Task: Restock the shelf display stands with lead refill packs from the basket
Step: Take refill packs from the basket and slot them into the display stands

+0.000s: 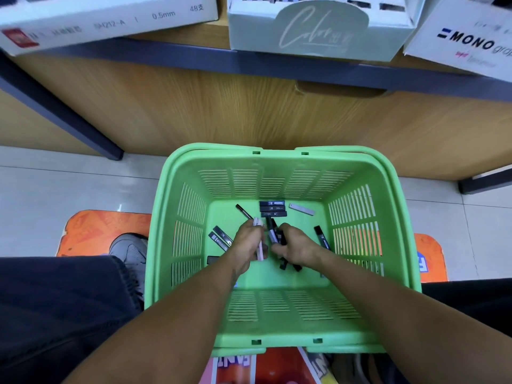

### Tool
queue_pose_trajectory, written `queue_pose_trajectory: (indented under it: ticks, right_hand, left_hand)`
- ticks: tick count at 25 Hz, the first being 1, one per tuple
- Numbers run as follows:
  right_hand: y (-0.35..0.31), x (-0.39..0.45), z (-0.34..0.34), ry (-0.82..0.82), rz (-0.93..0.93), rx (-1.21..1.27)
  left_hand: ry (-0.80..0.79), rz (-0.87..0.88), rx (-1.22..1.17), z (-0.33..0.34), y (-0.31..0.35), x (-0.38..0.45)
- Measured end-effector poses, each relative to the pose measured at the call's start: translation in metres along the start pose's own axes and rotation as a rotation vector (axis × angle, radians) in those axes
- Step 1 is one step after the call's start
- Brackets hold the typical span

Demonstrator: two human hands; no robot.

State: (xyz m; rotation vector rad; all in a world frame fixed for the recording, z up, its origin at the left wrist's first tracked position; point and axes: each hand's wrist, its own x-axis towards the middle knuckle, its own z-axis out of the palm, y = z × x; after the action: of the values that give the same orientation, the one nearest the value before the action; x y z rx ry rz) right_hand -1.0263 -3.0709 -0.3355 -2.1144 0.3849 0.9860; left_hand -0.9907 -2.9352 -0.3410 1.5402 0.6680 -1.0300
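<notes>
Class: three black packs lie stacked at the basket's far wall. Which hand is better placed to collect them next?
Probably the right hand: the stacked black packs lie slightly nearer it. The left hand already holds pale packs. Both grips are full, though.

Grey shoe on an orange floor mat, beside pale floor tiles.

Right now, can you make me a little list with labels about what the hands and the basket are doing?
place: green basket on the tiled floor, below a shelf
left hand: grips a pale pink lead refill pack
right hand: grips a bunch of black lead refill packs
loose in basket: stack of three black packs, one grey pack, more black ones
shelf: white display boxes
</notes>
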Motion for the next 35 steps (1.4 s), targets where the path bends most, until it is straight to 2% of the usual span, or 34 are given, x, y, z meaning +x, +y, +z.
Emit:
queue_pose_trajectory:
  ticks: [5, 7, 10, 12, 15, 19, 21, 23, 26, 29, 30, 31, 33, 34, 35]
  right_hand:
    - [-0.015, 0.0, 0.01, -0.045, -0.146, 0.024]
    - [-0.018, 0.001, 0.01, -0.061, -0.192, 0.09]
    - [-0.021, 0.0, 0.002, -0.073, -0.155, 0.339]
    - [-0.022, 0.001, -0.005, -0.047, -0.129, 0.357]
    - [-0.023, 0.003, -0.014, -0.023, -0.158, 0.336]
    - [-0.031, 0.006, -0.024, -0.005, -0.185, 0.301]
    - [-0.036, 0.008, -0.027, 0.0, -0.185, 0.335]
    - [-0.04, 0.009, -0.027, -0.007, -0.186, 0.265]
    - [-0.037, 0.006, -0.023, -0.022, -0.169, 0.309]
    - [-0.027, 0.005, -0.02, 0.063, -0.09, 0.59]
    - [-0.022, 0.003, -0.021, 0.139, -0.039, 0.53]
    - [-0.016, 0.002, -0.023, 0.185, 0.01, 0.253]
    - [-0.003, -0.006, -0.018, 0.072, 0.083, -0.462]
    - [0.002, -0.01, -0.012, 0.007, 0.084, -0.676]
    - [0.006, -0.013, -0.006, -0.012, 0.067, -0.769]
  left_hand:
    - [-0.071, -0.042, -0.151, 0.0, 0.0, 0.0]
    - [0.012, 0.01, -0.166, 0.002, 0.0, 0.003]
    - [0.173, 0.006, -0.264, 0.001, 0.0, 0.007]
    - [0.213, 0.002, -0.275, -0.003, -0.002, 0.013]
    - [0.159, 0.018, -0.252, -0.008, -0.003, 0.015]
    - [-0.036, 0.002, -0.299, -0.006, -0.003, 0.004]
    - [-0.126, 0.036, -0.282, -0.005, -0.002, 0.002]
    - [-0.179, 0.063, -0.219, -0.005, 0.001, -0.002]
    - [-0.144, 0.048, -0.169, -0.008, 0.003, -0.005]
    - [-0.047, 0.034, -0.19, -0.016, -0.003, 0.002]
    - [-0.02, 0.025, -0.21, -0.018, -0.003, 0.004]
    - [-0.011, 0.021, -0.233, -0.02, -0.003, 0.005]
    - [-0.043, 0.038, -0.273, -0.022, -0.001, 0.003]
    - [-0.074, 0.054, -0.288, -0.022, 0.001, 0.001]
    - [-0.105, 0.063, -0.298, -0.023, 0.001, -0.001]
